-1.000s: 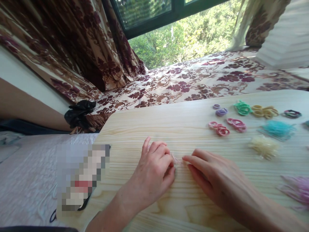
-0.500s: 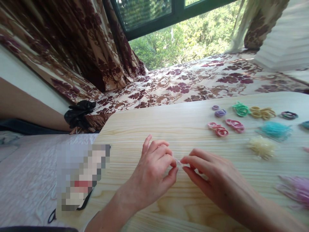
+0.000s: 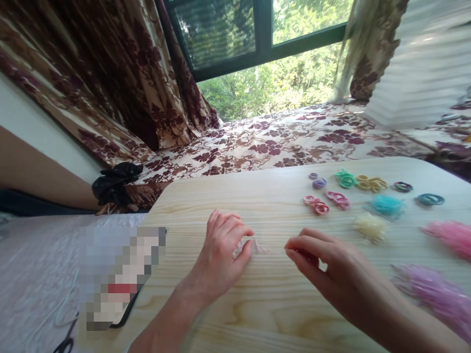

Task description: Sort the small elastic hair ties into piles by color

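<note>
My left hand (image 3: 225, 251) rests low over the pale wooden table (image 3: 272, 304), its fingers bent and its thumb apart from the index finger. Just beyond those fingertips lies a small, thin pale pink elastic band (image 3: 260, 246). Some whitish, partly hidden strands show in the gap behind the left thumb. To the right, my right hand (image 3: 318, 257) has thumb and index finger pressed together at their tips. Whatever sits in that pinch is too small to make out. The two hands are apart, with the pale band between them.
Hair ties in purple (image 3: 319, 183), green (image 3: 346, 179), yellow (image 3: 372, 183), pink (image 3: 337, 200) and red (image 3: 321, 208) lie at the back right. Bundles of turquoise (image 3: 386, 205), cream (image 3: 370, 227), pink (image 3: 451, 237) and lilac (image 3: 434, 294) elastics lie nearby. A blurred-out device (image 3: 125, 279) sits at left.
My hands have moved apart: the left went left and its finger and thumb parted, the right moved slightly right. The pale band between them now lies on the table. The view has tilted upward.
</note>
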### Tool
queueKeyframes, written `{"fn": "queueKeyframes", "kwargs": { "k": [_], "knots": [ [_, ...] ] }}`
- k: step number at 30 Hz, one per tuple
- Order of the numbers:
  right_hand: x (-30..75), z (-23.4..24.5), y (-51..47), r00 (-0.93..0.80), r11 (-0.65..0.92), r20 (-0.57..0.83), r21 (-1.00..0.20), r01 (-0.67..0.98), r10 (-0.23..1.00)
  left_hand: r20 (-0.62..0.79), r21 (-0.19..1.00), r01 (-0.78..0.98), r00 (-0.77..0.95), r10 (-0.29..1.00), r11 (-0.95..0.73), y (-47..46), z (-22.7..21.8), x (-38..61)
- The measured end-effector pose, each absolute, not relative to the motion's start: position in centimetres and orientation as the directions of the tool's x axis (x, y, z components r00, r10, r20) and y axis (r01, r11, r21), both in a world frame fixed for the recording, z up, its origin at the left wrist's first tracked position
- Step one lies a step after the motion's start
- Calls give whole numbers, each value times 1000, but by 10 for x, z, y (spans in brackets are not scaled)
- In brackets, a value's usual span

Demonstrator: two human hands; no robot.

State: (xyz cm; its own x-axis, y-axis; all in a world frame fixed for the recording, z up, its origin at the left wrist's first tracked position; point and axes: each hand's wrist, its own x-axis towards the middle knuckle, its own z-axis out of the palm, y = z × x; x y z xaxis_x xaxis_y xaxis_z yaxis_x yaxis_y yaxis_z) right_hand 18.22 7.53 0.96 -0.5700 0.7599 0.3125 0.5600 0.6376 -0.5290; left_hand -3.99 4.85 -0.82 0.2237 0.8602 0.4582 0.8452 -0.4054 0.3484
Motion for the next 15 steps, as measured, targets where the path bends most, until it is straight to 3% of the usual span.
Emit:
{"fn": "queueKeyframes", "kwargs": {
  "k": [4, 7, 11, 15],
  "knots": [
    [232, 23, 74, -498, 630, 387, -425, 650, 776, 484, 317, 848, 240, 842, -424, 49, -12, -41],
    [279, 26, 85, -370, 524, 428, -329, 786, 824, 498, 296, 845, 261, 827, -446, 50, -14, -41],
    [315, 22, 104, -239, 344, 353, -272, 899, 904, 493, 277, 851, 273, 826, -446, 51, -17, -42],
    [313, 17, 117, -209, 276, 255, -264, 924, 944, 501, 266, 856, 269, 822, -442, 52, -19, -44]
  ]
}}
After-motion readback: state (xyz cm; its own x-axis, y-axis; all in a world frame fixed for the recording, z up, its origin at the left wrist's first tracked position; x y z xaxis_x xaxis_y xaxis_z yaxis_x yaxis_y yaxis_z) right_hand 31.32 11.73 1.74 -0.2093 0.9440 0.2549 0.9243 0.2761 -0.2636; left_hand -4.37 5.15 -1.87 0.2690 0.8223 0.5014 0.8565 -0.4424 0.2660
